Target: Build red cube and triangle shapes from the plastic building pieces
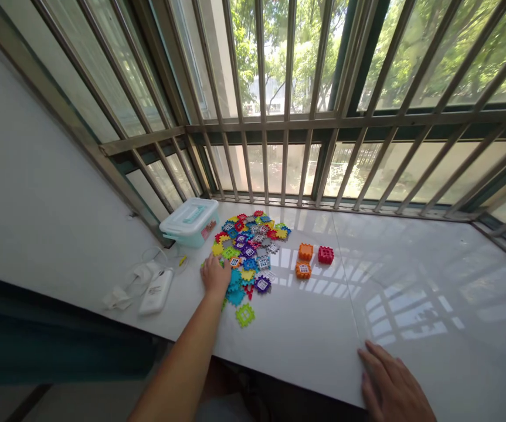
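Observation:
A pile of flat, colourful plastic building tiles point(250, 249) lies on the white ledge point(411, 275). My left hand point(215, 275) reaches out to the pile's near left edge, fingers curled down onto the tiles; what it grips is hidden. To the right of the pile stand three assembled cubes: two orange cubes point(305, 252) point(303, 270) and a red cube point(325, 254). A single green tile point(245, 315) lies apart, nearer to me. My right hand point(393, 384) rests flat on the ledge's front edge, fingers spread, holding nothing.
A pale teal storage box with a lid point(190, 221) stands left of the pile. A white power bank point(156, 290) with cable and a charger point(118, 298) lie at the far left. Metal window bars point(279, 126) close off the back.

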`<move>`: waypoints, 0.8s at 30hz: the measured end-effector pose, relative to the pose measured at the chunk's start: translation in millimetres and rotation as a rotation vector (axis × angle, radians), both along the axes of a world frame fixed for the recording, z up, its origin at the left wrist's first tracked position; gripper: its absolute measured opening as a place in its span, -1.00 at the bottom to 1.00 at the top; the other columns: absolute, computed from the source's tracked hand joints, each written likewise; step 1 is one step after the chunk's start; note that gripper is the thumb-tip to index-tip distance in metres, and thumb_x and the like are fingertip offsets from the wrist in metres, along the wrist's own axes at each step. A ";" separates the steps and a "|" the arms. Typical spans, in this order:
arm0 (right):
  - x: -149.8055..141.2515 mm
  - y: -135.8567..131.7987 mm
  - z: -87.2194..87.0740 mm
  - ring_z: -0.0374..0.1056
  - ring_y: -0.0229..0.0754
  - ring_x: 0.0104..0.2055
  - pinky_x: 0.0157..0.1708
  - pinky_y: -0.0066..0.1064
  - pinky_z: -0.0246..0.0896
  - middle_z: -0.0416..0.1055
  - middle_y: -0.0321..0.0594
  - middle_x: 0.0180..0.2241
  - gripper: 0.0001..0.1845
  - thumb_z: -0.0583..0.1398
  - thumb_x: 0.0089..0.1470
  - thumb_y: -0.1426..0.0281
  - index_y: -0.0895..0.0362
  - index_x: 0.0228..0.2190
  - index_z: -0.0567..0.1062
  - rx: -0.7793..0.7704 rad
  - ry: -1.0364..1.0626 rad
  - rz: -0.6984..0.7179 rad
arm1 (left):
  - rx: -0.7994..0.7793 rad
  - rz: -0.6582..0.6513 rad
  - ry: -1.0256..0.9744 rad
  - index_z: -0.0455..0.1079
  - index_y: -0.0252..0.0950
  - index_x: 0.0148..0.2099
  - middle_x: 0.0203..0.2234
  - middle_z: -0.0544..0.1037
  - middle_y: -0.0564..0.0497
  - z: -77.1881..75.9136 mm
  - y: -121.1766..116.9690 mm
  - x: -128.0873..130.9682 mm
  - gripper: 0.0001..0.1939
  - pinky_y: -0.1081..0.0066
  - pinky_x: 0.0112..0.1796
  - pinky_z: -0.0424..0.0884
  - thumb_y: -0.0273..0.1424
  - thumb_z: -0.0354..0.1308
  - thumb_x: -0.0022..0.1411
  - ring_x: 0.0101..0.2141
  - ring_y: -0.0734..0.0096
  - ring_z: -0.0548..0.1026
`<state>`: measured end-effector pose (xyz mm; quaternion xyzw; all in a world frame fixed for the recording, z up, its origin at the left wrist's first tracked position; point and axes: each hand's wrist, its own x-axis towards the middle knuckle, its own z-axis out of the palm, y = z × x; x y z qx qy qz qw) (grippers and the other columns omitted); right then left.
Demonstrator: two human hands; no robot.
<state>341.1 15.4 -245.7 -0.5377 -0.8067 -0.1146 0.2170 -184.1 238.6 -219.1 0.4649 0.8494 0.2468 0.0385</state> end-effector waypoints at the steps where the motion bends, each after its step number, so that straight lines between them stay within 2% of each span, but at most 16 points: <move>1: 0.1 -0.1 -0.2 0.46 0.14 0.27 0.37 0.10 0.18 0.47 -0.09 0.33 -0.47 0.18 0.33 0.19 -0.01 0.27 0.44 -0.006 0.000 -0.003 | -0.011 0.001 -0.011 0.56 -0.31 0.22 0.47 0.36 -0.32 3.1 2.9 -3.8 -0.56 -0.13 0.40 0.19 -0.22 0.05 0.50 0.45 -0.17 0.28; 3: 0.4 -0.6 -0.8 0.45 0.15 0.28 0.38 0.11 0.18 0.47 -0.09 0.33 -0.47 0.18 0.33 0.19 -0.01 0.28 0.43 -0.021 0.002 -0.007 | -0.037 -0.005 -0.031 0.58 -0.28 0.14 0.37 0.49 -0.30 11.8 7.6 -15.2 -0.61 -0.02 0.31 0.34 -0.22 0.04 0.51 0.37 -0.11 0.41; 5: 0.4 -1.3 -0.9 0.45 0.15 0.29 0.40 0.11 0.16 0.46 -0.09 0.33 -0.47 0.18 0.33 0.19 -0.01 0.28 0.43 -0.033 0.008 -0.008 | -0.055 -0.014 -0.039 0.58 -0.26 0.13 0.19 0.65 -0.23 22.7 6.9 -30.1 -0.60 0.12 0.17 0.48 -0.25 -0.04 0.55 0.20 -0.01 0.57; 7: 0.0 -1.8 -0.1 0.45 0.15 0.29 0.41 0.12 0.15 0.46 -0.09 0.33 -0.47 0.17 0.33 0.18 -0.01 0.27 0.43 -0.036 0.018 -0.008 | -0.060 -0.006 -0.016 0.56 -0.26 0.15 0.08 0.69 -0.20 32.6 -2.9 -44.7 -0.57 0.19 0.08 0.52 -0.29 -0.10 0.56 0.10 0.04 0.62; 9: -0.7 -1.8 1.1 0.45 0.16 0.29 0.41 0.13 0.14 0.46 -0.08 0.34 -0.48 0.17 0.33 0.18 -0.01 0.26 0.44 -0.037 0.030 -0.010 | -0.069 0.007 0.037 0.56 -0.27 0.13 0.06 0.68 -0.23 38.2 -21.4 -54.4 -0.59 0.19 0.08 0.51 -0.31 -0.10 0.56 0.10 0.02 0.61; 12: -1.8 -1.3 1.8 0.45 0.16 0.29 0.42 0.12 0.13 0.46 -0.08 0.34 -0.48 0.17 0.33 0.18 0.00 0.26 0.45 -0.040 0.037 -0.011 | -0.130 0.022 0.120 0.58 -0.26 0.02 -0.05 0.68 -0.27 36.5 -53.1 -56.2 -0.61 0.15 -0.02 0.50 -0.28 -0.08 0.55 0.00 -0.06 0.63; 15: -1.9 -0.7 1.3 0.45 0.15 0.28 0.42 0.10 0.11 0.46 -0.08 0.33 -0.47 0.18 0.32 0.18 0.00 0.27 0.45 -0.029 0.030 -0.004 | -0.201 0.010 0.186 0.59 -0.26 -0.07 -0.09 0.68 -0.27 29.7 -70.1 -50.4 -0.60 0.19 -0.13 0.47 -0.25 -0.07 0.55 -0.08 -0.04 0.64; 19: -1.7 -1.4 1.8 0.45 0.15 0.28 0.43 0.10 0.10 0.45 -0.08 0.34 -0.47 0.18 0.32 0.18 0.00 0.26 0.45 -0.036 0.029 -0.015 | -0.258 -0.007 0.233 0.60 -0.26 -0.11 -0.08 0.69 -0.26 25.6 -66.9 -49.0 -0.57 0.26 -0.21 0.40 -0.26 -0.10 0.55 -0.11 0.01 0.64; 24: -4.8 -4.2 0.2 0.44 0.16 0.28 0.43 0.12 0.12 0.45 -0.09 0.33 -0.50 0.17 0.34 0.18 -0.01 0.24 0.46 -0.057 0.038 -0.040 | -0.300 -0.006 0.253 0.62 -0.24 -0.08 -0.08 0.70 -0.24 26.8 -61.8 -53.5 -0.54 0.25 -0.26 0.38 -0.25 -0.13 0.54 -0.13 -0.01 0.65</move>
